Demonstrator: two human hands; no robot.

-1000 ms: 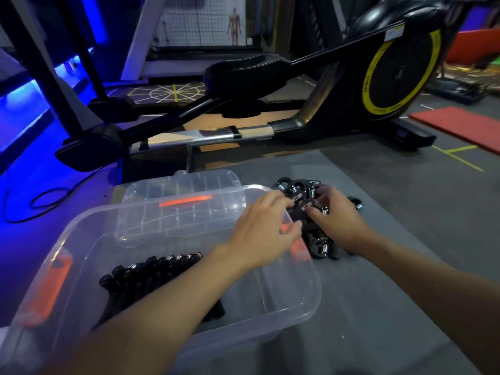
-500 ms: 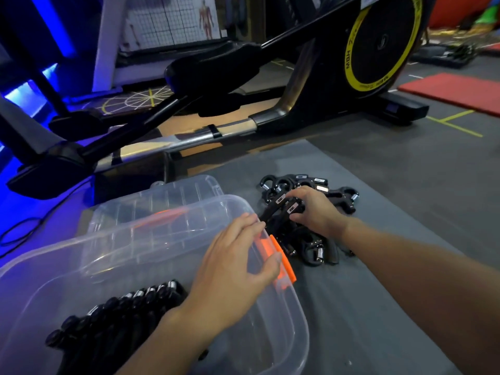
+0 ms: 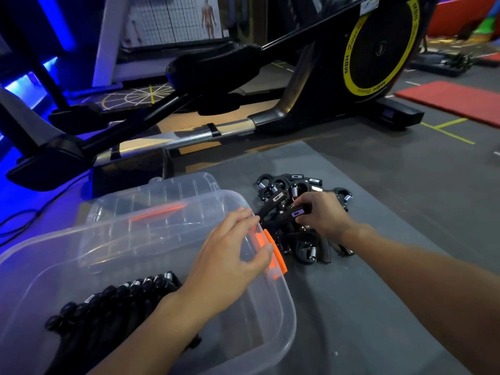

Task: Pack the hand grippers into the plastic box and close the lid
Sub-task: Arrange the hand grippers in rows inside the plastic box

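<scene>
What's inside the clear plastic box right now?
A row of black hand grippers lies in its near-left part. The left arm covers the row's right end, so the count is hidden.

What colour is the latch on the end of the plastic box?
Orange. The latch on the clear plastic box shows best in the head view, the only one.

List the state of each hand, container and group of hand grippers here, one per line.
Plastic box: open, lid off.
Lid: off, lying behind the box.
Packed grippers: lined up inside the box.
Loose pile: unpacked, beside the box.
Left hand: open, resting on the box rim.
Right hand: gripping one gripper in the pile.
</scene>
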